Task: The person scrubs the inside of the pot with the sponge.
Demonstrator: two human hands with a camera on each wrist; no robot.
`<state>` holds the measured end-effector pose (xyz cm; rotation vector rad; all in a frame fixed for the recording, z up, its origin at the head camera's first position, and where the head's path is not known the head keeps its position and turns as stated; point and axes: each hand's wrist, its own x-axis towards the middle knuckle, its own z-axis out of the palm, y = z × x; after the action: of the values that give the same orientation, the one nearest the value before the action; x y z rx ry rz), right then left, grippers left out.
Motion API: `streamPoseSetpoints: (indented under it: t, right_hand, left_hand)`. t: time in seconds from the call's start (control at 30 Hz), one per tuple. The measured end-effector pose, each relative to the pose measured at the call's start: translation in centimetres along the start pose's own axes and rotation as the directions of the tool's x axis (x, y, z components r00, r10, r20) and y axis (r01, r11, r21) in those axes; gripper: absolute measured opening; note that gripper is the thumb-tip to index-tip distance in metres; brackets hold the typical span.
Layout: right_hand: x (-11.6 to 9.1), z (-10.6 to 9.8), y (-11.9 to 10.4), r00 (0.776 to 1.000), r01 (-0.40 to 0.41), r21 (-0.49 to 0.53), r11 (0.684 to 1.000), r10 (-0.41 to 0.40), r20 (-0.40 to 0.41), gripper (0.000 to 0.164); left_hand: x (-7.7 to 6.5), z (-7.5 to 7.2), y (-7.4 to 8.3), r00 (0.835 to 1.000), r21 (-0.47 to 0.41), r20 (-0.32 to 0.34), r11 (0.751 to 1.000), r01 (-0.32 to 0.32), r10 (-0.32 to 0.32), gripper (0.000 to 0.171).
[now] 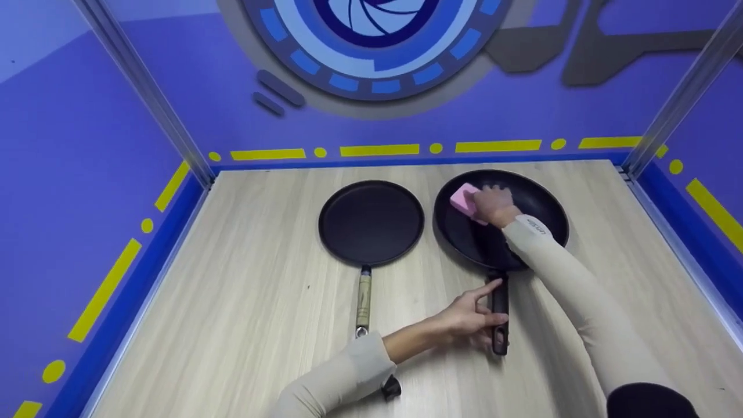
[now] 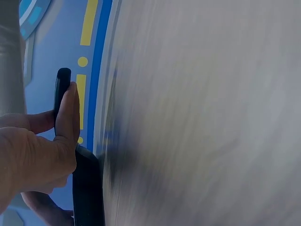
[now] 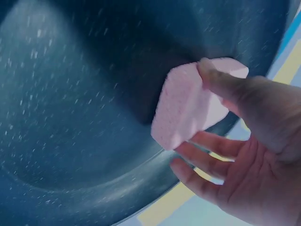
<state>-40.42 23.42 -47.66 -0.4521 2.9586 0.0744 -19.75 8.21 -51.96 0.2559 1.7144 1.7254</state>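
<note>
A black frying pan [image 1: 540, 200] lies at the right of the table, its handle [image 1: 500, 342] toward the person. My left hand [image 1: 464, 316] grips that handle, with the index finger stretched along it and the thumb across it. In the left wrist view the handle [image 2: 62, 87] runs between the thumb and fingers. Over the left part of the pan's inside, my right hand [image 1: 494, 204] pinches a pink sponge [image 1: 463, 198]. The right wrist view shows the sponge [image 3: 181, 103] between thumb and fingers, against the pan's dark speckled surface [image 3: 70, 122].
Left of the frying pan lies a flat black pan [image 1: 371, 220] with a wooden handle [image 1: 364, 299]. A small black object [image 1: 392, 388] is partly covered by the left sleeve. Blue panels [image 1: 174, 69] with yellow marks enclose the wooden table [image 1: 255, 278] at the back and sides.
</note>
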Motion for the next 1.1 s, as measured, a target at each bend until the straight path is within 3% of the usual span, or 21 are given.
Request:
streamPoseSetpoints:
  t: [0.1,0.3,0.53,0.6,0.73,0.87,1.1]
  right_hand:
    - [0.6,0.4,1.1,0.996,-0.089,-0.028,0.996,0.089,-0.004,0.059]
    - [-0.3,0.9,2.7,0.962,-0.272,-0.045,0.961,0.272,-0.004,0.045]
    - [-1.6,0.3,4.3,0.932,-0.361,0.041,0.932,0.358,0.066,0.032]
    - [-1.2,0.8,5.3,0.928,-0.366,0.065,0.928,0.359,0.094,0.040]
    - [-2.2,0.8,6.3,0.945,-0.294,0.059,0.954,0.281,0.166,0.064]
    - [-5.4,-0.6,4.8,0.969,-0.167,0.057,0.984,0.153,0.196,0.060]
    - [-8.9,-0.1,2.6,0.991,0.008,0.040,0.999,-0.013,0.136,0.054]
  left_hand:
    - [-0.1,0.2,0.1,1.000,0.016,-0.015,1.000,-0.005,0.005,0.075]
    - [-0.2,0.5,-0.1,1.000,0.017,-0.024,1.000,-0.008,0.008,0.075]
    - [-0.3,0.3,0.2,1.000,0.021,-0.028,1.000,0.009,-0.009,0.075]
    - [-0.4,0.0,0.3,0.999,0.026,-0.034,1.000,0.009,-0.008,0.075]
    - [-0.4,0.0,0.4,0.999,0.033,-0.034,0.999,0.007,-0.006,0.075]
    - [-0.3,0.0,0.3,1.000,0.043,-0.030,0.999,0.009,-0.007,0.075]
    - [-0.1,0.2,0.1,1.000,0.047,-0.011,0.999,-0.006,0.006,0.076]
